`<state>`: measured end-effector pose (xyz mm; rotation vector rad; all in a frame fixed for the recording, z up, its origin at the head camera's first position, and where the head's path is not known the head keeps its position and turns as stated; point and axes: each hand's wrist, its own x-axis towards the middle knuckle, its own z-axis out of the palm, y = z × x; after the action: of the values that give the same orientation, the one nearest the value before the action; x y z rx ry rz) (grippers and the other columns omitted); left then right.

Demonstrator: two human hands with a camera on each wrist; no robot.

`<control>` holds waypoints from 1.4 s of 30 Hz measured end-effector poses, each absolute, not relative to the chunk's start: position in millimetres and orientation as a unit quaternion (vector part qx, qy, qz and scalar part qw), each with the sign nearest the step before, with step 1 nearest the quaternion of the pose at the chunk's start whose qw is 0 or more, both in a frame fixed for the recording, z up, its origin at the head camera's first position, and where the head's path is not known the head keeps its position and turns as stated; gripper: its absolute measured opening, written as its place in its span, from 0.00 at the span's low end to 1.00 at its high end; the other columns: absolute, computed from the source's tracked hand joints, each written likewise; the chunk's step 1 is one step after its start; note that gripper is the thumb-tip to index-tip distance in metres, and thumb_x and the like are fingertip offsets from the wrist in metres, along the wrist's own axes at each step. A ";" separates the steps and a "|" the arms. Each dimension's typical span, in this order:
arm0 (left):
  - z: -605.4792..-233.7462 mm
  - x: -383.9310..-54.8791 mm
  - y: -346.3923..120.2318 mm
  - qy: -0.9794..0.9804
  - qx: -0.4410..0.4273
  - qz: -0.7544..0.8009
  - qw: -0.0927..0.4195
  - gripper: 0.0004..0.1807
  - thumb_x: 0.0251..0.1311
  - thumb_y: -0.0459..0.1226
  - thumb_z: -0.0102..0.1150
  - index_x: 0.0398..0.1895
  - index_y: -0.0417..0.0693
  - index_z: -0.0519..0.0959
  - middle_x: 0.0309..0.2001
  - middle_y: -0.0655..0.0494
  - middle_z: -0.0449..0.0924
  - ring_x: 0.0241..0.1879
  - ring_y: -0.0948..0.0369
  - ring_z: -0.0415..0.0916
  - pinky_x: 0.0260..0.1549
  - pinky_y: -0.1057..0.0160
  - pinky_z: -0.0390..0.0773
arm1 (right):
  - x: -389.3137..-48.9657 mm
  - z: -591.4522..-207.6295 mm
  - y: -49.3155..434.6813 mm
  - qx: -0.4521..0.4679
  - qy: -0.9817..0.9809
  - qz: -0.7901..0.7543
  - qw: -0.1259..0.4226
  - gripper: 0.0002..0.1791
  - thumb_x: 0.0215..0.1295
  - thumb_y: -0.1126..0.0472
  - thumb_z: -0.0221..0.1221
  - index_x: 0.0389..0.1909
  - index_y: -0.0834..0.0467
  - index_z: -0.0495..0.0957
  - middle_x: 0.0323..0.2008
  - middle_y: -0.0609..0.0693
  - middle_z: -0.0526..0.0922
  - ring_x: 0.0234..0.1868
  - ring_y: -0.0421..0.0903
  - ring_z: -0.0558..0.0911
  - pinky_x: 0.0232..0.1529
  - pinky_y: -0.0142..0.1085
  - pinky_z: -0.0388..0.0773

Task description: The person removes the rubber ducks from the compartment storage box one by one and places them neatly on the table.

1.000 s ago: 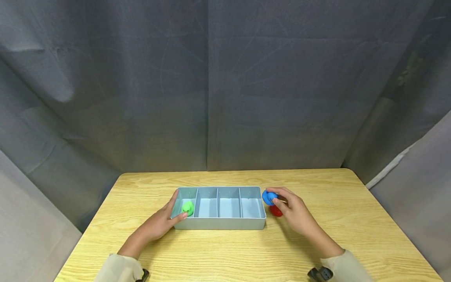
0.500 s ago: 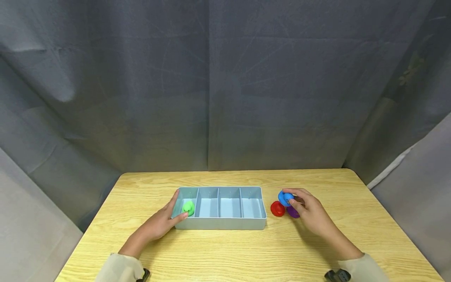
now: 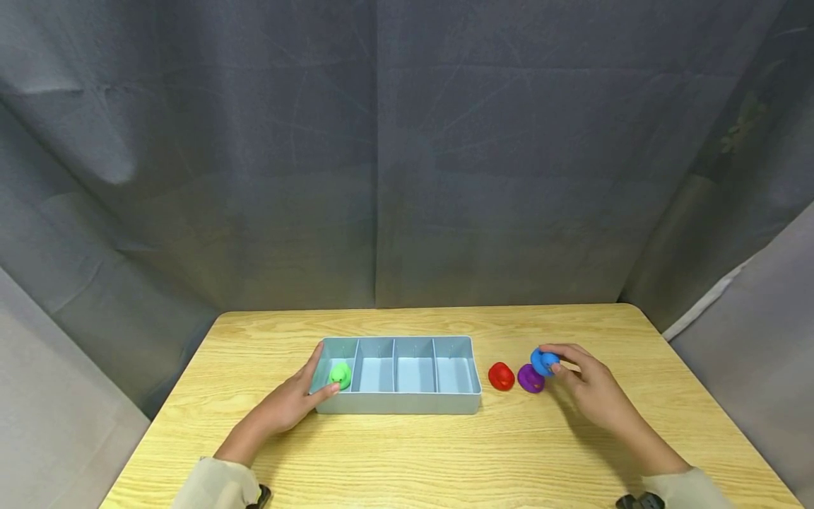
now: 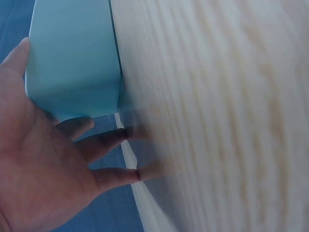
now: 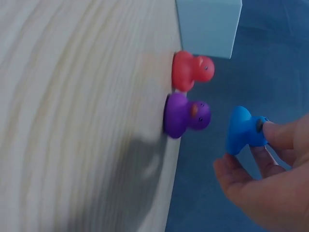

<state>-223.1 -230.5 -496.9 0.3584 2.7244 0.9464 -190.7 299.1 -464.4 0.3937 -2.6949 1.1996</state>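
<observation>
A blue rubber duck is pinched by its head between the thumb and fingers of my right hand. In the right wrist view this blue duck is held clear above the table. Just left of it a purple duck and a red duck sit side by side on the wood. My left hand rests against the left end of a pale blue-grey divided box, thumb at the front rim. Its fingers spread straight beside the end wall in the left wrist view. A green duck sits in the leftmost compartment.
The box's other compartments hold nothing. A light wood table carries everything, its far edge against a dark grey curtain. Pale cloth panels stand at the sides.
My right hand has moved rightward with the blue duck, away from the box, past the red and purple ducks, which now show uncovered. The left hand has stayed on the box.
</observation>
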 end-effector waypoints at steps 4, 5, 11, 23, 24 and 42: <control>-497.5 -223.7 -230.9 0.931 0.122 0.323 0.117 0.50 0.73 0.66 0.46 0.83 0.72 0.25 0.82 0.39 0.41 0.77 0.34 0.52 0.69 0.29 0.57 | -190.6 -469.7 308.0 0.133 -0.906 0.390 0.098 0.19 0.79 0.67 0.54 0.67 0.61 0.76 0.61 0.61 0.78 0.63 0.64 0.76 0.53 0.52 0.82; -497.7 -223.9 -231.0 0.931 0.120 0.323 0.118 0.50 0.73 0.66 0.46 0.83 0.73 0.25 0.83 0.40 0.41 0.77 0.34 0.52 0.70 0.30 0.57 | -190.7 -470.7 310.0 0.133 -0.907 0.388 0.100 0.19 0.79 0.67 0.54 0.66 0.62 0.76 0.61 0.61 0.78 0.63 0.64 0.76 0.53 0.51 0.82; -498.1 -224.0 -231.3 0.930 0.120 0.328 0.116 0.51 0.74 0.64 0.47 0.84 0.69 0.27 0.82 0.39 0.42 0.77 0.34 0.52 0.69 0.30 0.57 | -192.2 -475.9 320.2 0.122 -0.908 0.392 0.082 0.19 0.79 0.68 0.54 0.66 0.64 0.75 0.62 0.64 0.78 0.65 0.66 0.75 0.55 0.52 0.81; -496.8 -223.8 -230.5 0.930 0.124 0.326 0.115 0.50 0.74 0.65 0.46 0.83 0.70 0.26 0.82 0.39 0.42 0.77 0.34 0.52 0.70 0.30 0.57 | -198.9 -490.6 330.2 0.103 -0.914 0.390 0.038 0.18 0.77 0.71 0.54 0.65 0.68 0.75 0.62 0.70 0.77 0.63 0.70 0.77 0.57 0.55 0.79; -496.5 -223.7 -230.3 0.930 0.125 0.326 0.115 0.50 0.74 0.65 0.46 0.83 0.69 0.26 0.82 0.39 0.42 0.77 0.34 0.52 0.69 0.30 0.57 | -199.8 -491.6 331.0 0.100 -0.915 0.390 0.033 0.19 0.77 0.71 0.54 0.65 0.68 0.75 0.62 0.70 0.77 0.63 0.70 0.78 0.57 0.55 0.79; -496.6 -224.1 -229.5 0.930 0.126 0.327 0.114 0.50 0.74 0.65 0.46 0.83 0.70 0.26 0.82 0.39 0.42 0.77 0.34 0.53 0.70 0.30 0.57 | -204.2 -500.4 339.0 0.117 -0.907 0.405 0.009 0.18 0.75 0.72 0.56 0.63 0.72 0.75 0.59 0.71 0.78 0.59 0.70 0.80 0.55 0.55 0.80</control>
<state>-224.1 -229.5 -496.6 0.3691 2.7258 0.9598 -204.2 339.0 -500.4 0.3650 -2.8315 1.2650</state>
